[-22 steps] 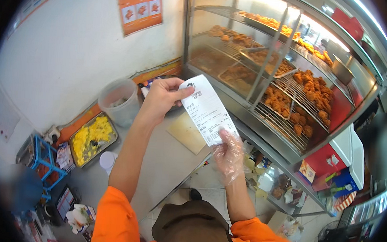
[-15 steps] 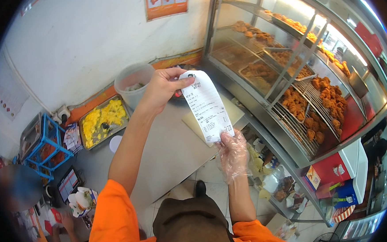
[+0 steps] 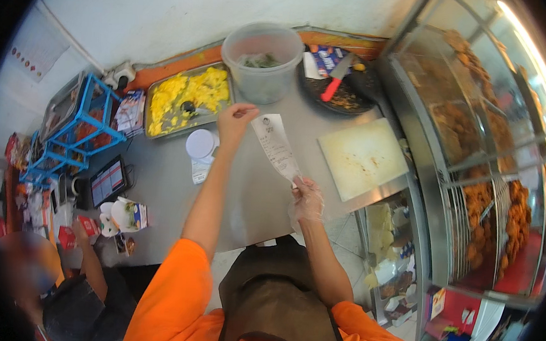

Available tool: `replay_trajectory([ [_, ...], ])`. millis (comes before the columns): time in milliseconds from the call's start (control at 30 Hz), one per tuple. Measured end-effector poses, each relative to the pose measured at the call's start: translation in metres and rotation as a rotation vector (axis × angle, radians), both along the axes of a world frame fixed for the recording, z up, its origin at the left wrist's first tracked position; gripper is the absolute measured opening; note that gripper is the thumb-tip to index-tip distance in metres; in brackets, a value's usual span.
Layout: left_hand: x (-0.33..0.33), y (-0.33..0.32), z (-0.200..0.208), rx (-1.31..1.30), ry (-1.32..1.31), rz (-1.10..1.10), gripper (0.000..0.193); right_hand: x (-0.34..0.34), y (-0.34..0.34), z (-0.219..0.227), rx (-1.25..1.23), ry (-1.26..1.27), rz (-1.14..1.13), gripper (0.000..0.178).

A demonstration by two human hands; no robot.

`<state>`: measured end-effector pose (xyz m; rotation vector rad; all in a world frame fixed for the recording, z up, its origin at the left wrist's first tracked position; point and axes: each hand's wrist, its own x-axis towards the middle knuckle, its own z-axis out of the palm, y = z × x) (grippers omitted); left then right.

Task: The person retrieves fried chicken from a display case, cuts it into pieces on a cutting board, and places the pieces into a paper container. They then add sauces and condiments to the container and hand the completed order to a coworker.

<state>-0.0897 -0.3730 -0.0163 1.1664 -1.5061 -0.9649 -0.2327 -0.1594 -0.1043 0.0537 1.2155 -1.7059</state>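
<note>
My right hand [image 3: 308, 201], in a clear plastic glove, pinches the lower end of a long white paper receipt [image 3: 273, 144] over the steel counter. The printed side of the receipt faces up. Beside its upper left corner is my left hand [image 3: 235, 126], bare, its fingers curled together and seemingly off the paper. Right of the receipt lies a pale cutting board [image 3: 364, 157] with brown crumbs. Left of my left forearm a round white lidded tub [image 3: 201, 145] rests partly over another paper slip [image 3: 199, 171].
A tray of yellow food [image 3: 193, 94], a clear bucket [image 3: 261, 76] and a black pan [image 3: 312, 95] with a red-handled knife [image 3: 336, 80] line the wall. Fried chicken fills the glass cabinet [image 3: 434, 199] at right. A tablet [image 3: 110, 182], blue rack [image 3: 88, 131] and co-worker [image 3: 86, 309] are at left.
My view has swung left and down toward the counter. The receipt has lowered, and my left hand has come off its top edge. My right hand still grips the lower end.
</note>
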Motion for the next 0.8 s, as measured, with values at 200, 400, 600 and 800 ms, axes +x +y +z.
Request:
replay_trajectory([
  [200, 0.033, 0.113, -0.133, -0.093, -0.699, -0.093, 0.031, 0.025, -0.019, -0.075, 0.359, 0.212, 0.439, 0.03],
  [400, 0.049, 0.158, -0.145, 0.09, -0.914, 0.002, 0.057, 0.019, -0.07, -0.032, 0.094, 1.08, 0.765, 0.046],
  [600, 0.073, 0.134, -0.126, 0.264, -1.091, 0.116, 0.061, 0.135, -0.242, 0.006, -0.497, 1.625, 1.222, 0.059],
  [800, 0.08, 0.133, -0.126, 0.26, -1.039, 0.135, 0.069, 0.196, -0.281, 0.018, -0.242, 2.056, 1.715, 0.066],
])
